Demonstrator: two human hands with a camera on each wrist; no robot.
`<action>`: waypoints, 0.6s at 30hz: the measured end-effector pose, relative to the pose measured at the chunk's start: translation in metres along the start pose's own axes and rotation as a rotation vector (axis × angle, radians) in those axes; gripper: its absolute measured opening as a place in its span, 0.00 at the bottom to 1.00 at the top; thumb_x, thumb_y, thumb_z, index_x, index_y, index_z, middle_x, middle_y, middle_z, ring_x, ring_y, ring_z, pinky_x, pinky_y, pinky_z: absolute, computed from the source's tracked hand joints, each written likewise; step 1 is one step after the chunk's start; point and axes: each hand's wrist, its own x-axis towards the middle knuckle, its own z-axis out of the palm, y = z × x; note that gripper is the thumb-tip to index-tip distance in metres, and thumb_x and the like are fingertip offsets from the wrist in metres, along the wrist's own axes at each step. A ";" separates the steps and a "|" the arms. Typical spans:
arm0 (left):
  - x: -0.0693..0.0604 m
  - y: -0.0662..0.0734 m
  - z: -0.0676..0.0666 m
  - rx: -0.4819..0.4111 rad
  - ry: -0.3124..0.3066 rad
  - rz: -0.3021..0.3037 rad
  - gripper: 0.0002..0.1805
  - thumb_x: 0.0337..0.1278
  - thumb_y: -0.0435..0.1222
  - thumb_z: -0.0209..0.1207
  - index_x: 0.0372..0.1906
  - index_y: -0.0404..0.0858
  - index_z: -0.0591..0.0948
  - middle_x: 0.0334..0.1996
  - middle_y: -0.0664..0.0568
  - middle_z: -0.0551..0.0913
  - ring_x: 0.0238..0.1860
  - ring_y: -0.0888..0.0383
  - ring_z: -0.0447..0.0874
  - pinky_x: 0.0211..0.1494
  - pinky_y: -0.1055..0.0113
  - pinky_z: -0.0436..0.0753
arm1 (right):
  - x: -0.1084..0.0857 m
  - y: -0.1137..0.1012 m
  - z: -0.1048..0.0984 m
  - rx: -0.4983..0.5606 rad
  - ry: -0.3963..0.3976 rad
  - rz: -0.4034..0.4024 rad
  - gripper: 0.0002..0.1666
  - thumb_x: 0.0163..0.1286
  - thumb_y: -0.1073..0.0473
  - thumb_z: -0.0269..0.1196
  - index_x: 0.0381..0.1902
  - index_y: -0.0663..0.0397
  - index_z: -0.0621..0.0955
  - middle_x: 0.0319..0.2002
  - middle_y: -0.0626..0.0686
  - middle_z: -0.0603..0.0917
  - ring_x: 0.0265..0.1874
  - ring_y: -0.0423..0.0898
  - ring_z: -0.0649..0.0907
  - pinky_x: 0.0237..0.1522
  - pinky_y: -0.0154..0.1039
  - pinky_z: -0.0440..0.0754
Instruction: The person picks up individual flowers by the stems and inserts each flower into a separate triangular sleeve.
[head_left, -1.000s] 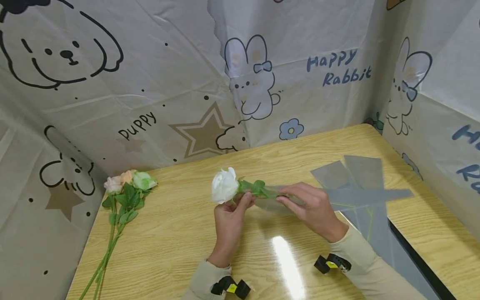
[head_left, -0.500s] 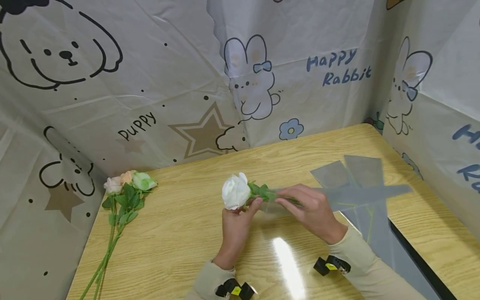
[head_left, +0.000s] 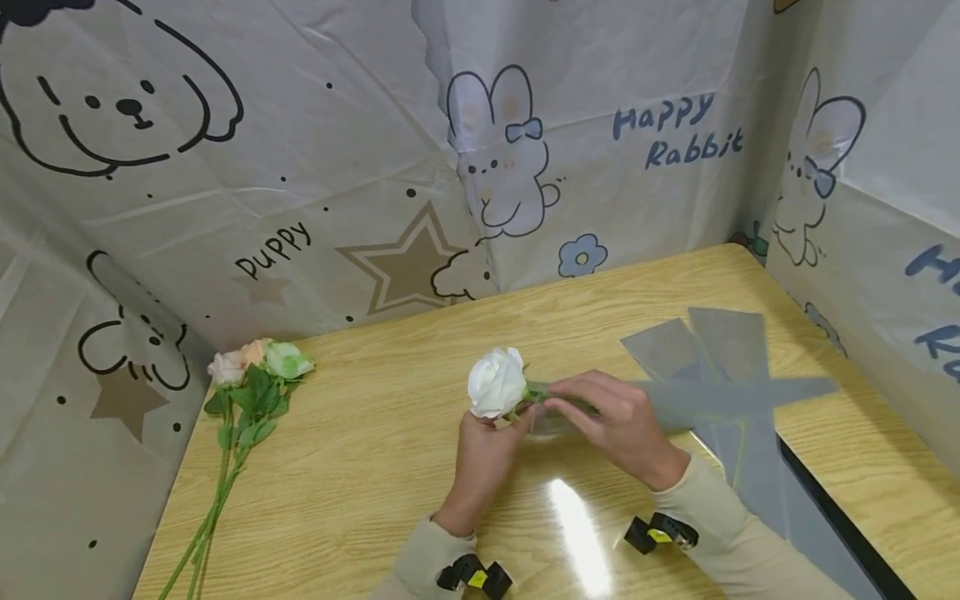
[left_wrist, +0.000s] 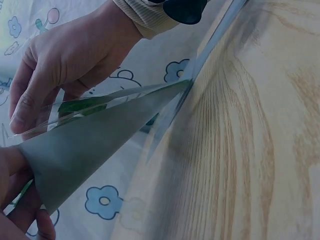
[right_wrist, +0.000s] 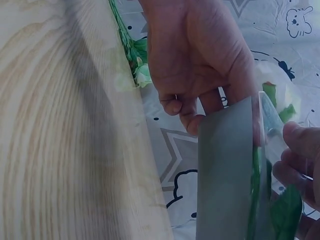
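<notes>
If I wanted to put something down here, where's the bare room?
The widest bare patch of table lies between the flower bunch and the left hand. A smaller one lies between the white rose and patterned curtain. It's crowded right of the right hand, where held film crosses loose grey film.

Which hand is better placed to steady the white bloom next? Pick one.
Probably the left hand: it grips the plastic sleeve just beside the white bloom, while the right hand pinches the sleeve farther from it.
</notes>
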 end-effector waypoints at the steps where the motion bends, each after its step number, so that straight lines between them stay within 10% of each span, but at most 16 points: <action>1: 0.000 0.000 0.000 0.019 -0.019 -0.001 0.15 0.60 0.37 0.72 0.50 0.37 0.86 0.48 0.45 0.90 0.52 0.59 0.84 0.62 0.59 0.81 | 0.000 0.000 0.000 0.003 -0.003 -0.001 0.11 0.68 0.55 0.71 0.39 0.59 0.89 0.35 0.55 0.92 0.32 0.48 0.91 0.41 0.29 0.89; 7: 0.000 0.002 -0.002 0.059 -0.062 -0.020 0.14 0.61 0.39 0.71 0.49 0.38 0.86 0.45 0.47 0.89 0.44 0.64 0.79 0.50 0.68 0.79 | 0.001 0.000 0.000 0.007 -0.007 -0.002 0.10 0.65 0.58 0.73 0.39 0.59 0.89 0.35 0.55 0.92 0.32 0.47 0.91 0.41 0.29 0.89; 18: 0.004 0.000 -0.001 0.019 0.054 -0.010 0.13 0.52 0.38 0.77 0.35 0.35 0.86 0.28 0.59 0.80 0.33 0.63 0.74 0.36 0.73 0.74 | 0.005 0.002 -0.007 -0.014 0.070 -0.035 0.13 0.71 0.54 0.69 0.39 0.60 0.89 0.33 0.54 0.92 0.30 0.46 0.90 0.37 0.30 0.89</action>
